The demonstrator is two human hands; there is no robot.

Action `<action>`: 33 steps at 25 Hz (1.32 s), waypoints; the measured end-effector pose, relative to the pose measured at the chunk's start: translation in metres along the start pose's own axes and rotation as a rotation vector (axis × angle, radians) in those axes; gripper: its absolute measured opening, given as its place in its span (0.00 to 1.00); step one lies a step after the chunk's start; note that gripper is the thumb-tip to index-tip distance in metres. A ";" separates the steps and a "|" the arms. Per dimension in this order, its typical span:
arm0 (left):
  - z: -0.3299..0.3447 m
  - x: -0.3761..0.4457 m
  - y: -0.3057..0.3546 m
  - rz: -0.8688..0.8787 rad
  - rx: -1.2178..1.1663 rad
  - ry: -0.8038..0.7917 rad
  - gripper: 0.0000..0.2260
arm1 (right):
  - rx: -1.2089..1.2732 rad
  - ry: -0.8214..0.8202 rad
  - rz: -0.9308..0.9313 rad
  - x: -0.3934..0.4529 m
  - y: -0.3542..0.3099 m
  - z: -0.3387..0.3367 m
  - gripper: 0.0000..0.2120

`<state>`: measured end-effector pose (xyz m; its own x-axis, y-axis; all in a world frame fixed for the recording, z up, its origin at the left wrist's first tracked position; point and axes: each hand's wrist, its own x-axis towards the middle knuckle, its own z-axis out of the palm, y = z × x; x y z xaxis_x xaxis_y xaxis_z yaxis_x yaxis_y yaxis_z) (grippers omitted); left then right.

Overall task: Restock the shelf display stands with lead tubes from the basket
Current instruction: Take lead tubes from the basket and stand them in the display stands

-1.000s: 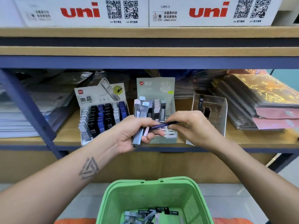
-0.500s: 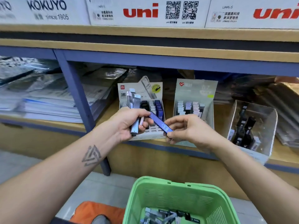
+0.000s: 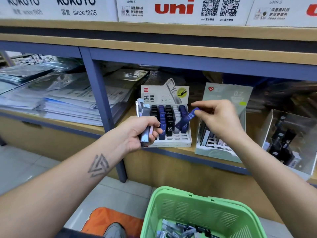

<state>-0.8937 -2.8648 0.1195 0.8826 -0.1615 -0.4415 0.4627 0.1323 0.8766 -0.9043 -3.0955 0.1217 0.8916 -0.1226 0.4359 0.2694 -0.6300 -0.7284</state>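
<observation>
My right hand (image 3: 217, 120) pinches the top of a blue lead tube (image 3: 187, 119), tilted over the right column of the white HB 0.5 display stand (image 3: 171, 141) on the shelf. That stand holds rows of black, blue and grey tubes. In front of the stand's left side, my left hand (image 3: 139, 133) grips a bundle of grey and pale lead tubes (image 3: 145, 117). A green basket (image 3: 171, 210) at the bottom holds several more tubes. To the right stand a pale green 0.7 stand (image 3: 223, 93) and a clear stand (image 3: 274, 127).
A blue shelf post (image 3: 103, 107) rises left of the stands. Stacked plastic-wrapped paper (image 3: 56, 100) fills the left bay. White uni and Kokuyo boxes (image 3: 173, 9) sit on the shelf above. An orange cushion (image 3: 109, 219) and a shoe lie on the tiled floor.
The view swung right to left across the shelf. My right hand pulled the blue tube from the left hand's bundle and carried it up over the white stand.
</observation>
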 end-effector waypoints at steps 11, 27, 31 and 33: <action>0.014 0.003 -0.002 -0.018 0.001 -0.067 0.05 | -0.528 -0.155 -0.224 0.007 0.012 0.034 0.06; 0.018 -0.001 -0.006 -0.049 -0.035 -0.181 0.04 | -0.942 -0.213 -0.316 0.012 0.016 0.042 0.14; 0.027 -0.006 -0.008 -0.029 -0.053 -0.307 0.07 | -0.120 -0.223 0.002 -0.003 -0.008 0.019 0.11; 0.031 -0.009 -0.009 -0.022 -0.039 -0.381 0.07 | 0.398 -0.427 0.244 -0.014 -0.018 0.006 0.07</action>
<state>-0.9082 -2.8950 0.1210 0.7816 -0.5160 -0.3505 0.4904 0.1611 0.8565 -0.9189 -3.0774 0.1257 0.9890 0.1418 0.0431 0.0816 -0.2788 -0.9569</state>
